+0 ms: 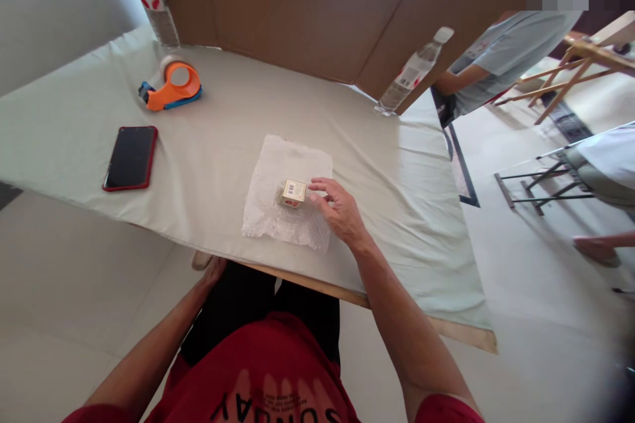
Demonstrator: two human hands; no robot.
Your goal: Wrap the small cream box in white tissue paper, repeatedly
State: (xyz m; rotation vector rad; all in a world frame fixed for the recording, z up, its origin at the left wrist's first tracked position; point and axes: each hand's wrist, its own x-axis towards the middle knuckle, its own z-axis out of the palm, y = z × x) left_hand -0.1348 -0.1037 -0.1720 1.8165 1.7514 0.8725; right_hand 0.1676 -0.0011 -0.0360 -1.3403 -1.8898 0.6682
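Observation:
A small cream-coloured box [294, 192] with a barcode on top sits near the middle of a sheet of bubble wrap [262, 215], which lies flat on the cloth-covered table. My right hand [338, 210] hovers just right of the box, over the wrap's edge. Its thumb and fingers are apart and hold nothing; whether a fingertip touches the box is hard to see. Below the table's front edge, my left hand [216, 269] rests by my thigh, its fingers mostly hidden.
An orange tape dispenser [174, 87] and a red-cased phone [130, 158] lie on the left. Water bottles [415, 71] stand by the brown cardboard panels [297, 10] at the back, one on each side. Beyond, to the right, are other people and a folding stool [540, 183].

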